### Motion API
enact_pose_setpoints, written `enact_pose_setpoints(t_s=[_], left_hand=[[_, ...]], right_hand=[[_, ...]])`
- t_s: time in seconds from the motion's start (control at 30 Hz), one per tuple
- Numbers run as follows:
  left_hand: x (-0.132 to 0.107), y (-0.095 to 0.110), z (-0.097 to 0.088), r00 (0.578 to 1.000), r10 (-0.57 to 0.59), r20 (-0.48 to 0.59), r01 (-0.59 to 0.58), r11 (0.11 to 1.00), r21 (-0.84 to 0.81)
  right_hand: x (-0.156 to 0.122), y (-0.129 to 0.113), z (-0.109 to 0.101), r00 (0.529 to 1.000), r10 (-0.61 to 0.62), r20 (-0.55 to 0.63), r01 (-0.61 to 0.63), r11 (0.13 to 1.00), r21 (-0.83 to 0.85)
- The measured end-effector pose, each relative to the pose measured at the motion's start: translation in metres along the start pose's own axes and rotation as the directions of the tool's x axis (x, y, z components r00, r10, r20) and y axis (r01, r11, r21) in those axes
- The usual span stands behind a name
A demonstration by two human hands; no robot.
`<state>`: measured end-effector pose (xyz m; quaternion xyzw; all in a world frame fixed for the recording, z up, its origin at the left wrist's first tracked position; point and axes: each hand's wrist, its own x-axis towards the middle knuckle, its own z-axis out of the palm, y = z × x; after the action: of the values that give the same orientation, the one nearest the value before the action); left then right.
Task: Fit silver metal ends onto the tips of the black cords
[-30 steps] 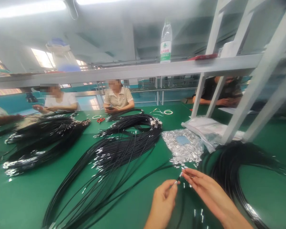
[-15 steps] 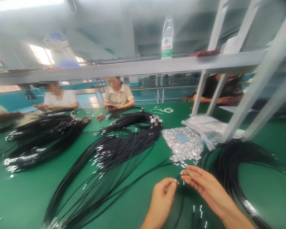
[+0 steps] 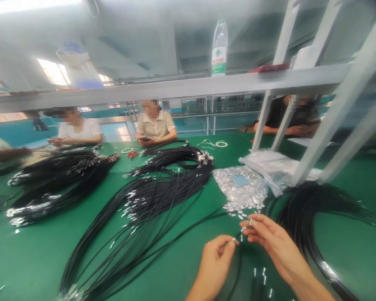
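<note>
My left hand [image 3: 215,261] pinches a thin black cable [image 3: 239,267] close to its end, and a small pale bit shows at the fingertips. Just to the right, my right hand [image 3: 274,240] has its thumb and fingers together on a small silver piece [image 3: 251,222]. Another bright bit shows at the cable's tip, between the two hands; its exact shape is too small to make out. Beyond my right hand lies a clear plastic bag [image 3: 238,184] of many silver pieces, some of them loose at its near edge.
Bundles of black cables with silver ends [image 3: 172,188] spread over the green table [image 3: 163,267]. More coiled cables [image 3: 301,217] lie at right beside white shelf posts [image 3: 313,142]. Red-handled scissors [image 3: 132,155] lie farther back. A bottle [image 3: 219,52] stands on the shelf; several people sit opposite.
Both hands have shifted slightly to the right. The right fingertips have moved a little away from the cable's tip, and the silver piece between them shows more clearly.
</note>
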<state>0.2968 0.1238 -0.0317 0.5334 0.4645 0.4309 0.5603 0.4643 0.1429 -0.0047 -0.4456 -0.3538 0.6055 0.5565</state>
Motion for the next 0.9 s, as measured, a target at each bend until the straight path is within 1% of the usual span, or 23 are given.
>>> enact_pose_setpoints(t_s=[0.17,0.3,0.5,0.8,0.9], left_hand=[[0.000,0.001,0.000,1.000,-0.002,-0.013,0.002,1.000,0.016],[-0.002,0.004,0.001,1.000,0.007,-0.027,-0.006,1.000,0.027],[-0.002,0.004,0.001,0.999,0.038,-0.016,-0.037,0.999,0.029],[-0.002,0.003,0.001,0.999,0.036,-0.022,-0.035,0.998,0.044],[-0.001,0.002,0.001,0.999,0.045,-0.022,-0.044,0.998,0.037]], right_hand=[[-0.001,0.004,-0.001,0.999,0.021,0.047,-0.022,0.999,0.030],[-0.002,0.006,0.001,0.997,0.029,0.071,-0.028,1.000,-0.003],[-0.003,0.004,0.004,0.997,0.035,0.065,-0.034,0.999,-0.021],[-0.002,0.013,0.001,0.993,0.002,0.122,0.008,0.997,-0.082],[-0.001,0.013,0.000,0.984,0.052,0.170,-0.041,0.997,-0.063]])
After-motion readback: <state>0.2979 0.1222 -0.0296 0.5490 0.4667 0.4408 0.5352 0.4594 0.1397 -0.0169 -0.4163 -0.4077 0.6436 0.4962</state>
